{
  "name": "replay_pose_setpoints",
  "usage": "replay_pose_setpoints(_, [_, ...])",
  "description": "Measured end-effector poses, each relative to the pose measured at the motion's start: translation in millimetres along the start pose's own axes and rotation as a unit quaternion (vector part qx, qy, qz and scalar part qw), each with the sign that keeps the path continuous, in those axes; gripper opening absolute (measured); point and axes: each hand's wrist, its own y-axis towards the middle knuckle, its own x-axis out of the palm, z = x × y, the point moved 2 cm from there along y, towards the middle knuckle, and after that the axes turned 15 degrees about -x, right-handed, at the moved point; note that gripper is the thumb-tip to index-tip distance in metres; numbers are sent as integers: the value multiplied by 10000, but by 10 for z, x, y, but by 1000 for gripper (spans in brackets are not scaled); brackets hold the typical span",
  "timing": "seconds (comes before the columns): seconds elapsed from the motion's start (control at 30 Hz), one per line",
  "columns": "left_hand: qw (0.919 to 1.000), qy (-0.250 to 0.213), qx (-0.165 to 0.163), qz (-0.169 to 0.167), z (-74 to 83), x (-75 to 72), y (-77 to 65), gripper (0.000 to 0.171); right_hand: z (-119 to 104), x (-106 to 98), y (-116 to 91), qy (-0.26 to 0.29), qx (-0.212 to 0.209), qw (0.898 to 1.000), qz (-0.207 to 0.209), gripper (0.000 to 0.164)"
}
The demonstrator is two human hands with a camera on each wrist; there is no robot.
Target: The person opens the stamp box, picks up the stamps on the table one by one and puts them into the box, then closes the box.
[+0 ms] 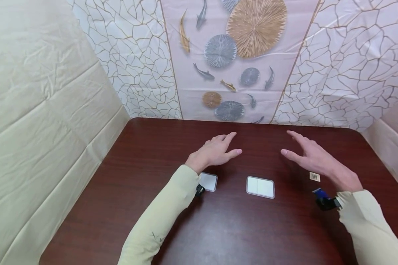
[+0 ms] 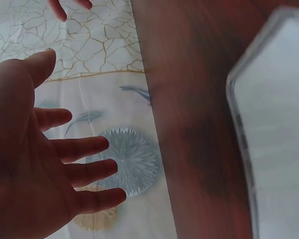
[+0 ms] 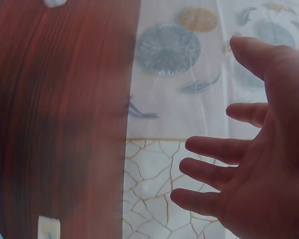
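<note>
My left hand [image 1: 215, 151] hovers over the table with its fingers spread and nothing in it. Under its wrist lies a flat white rectangular case with a clear rim [image 1: 209, 182], partly hidden by the sleeve; it looms large at the right of the left wrist view [image 2: 274, 129]. A second such white case [image 1: 260, 187] lies flat between the arms. My right hand [image 1: 313, 156], thumb apart from straight fingers, also holds nothing. Beside its wrist lies a small pale stamp-like square with a dark print [image 1: 314, 177]. A blue item [image 1: 321, 193] shows near the right cuff, partly covered.
The dark red-brown wooden table [image 1: 219, 228] reaches back to a patterned cloth [image 1: 219, 84] with fish and round leaf shapes. A pale cloth wall [image 1: 53, 110] borders the left side. Black wrist cameras [image 1: 326, 203] sit below both cuffs.
</note>
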Motion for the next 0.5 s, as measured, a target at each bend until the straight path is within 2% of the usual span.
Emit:
replay_pose_setpoints(0.17, [9997, -153, -21, -175, 35, 85, -42, 73, -86, 74, 4, 153, 33, 9999, -29, 81])
replay_pose_setpoints(0.5, [9987, -458, 17, -239, 90, 229, -76, 73, -207, 176, 54, 173, -2, 9998, -119, 79])
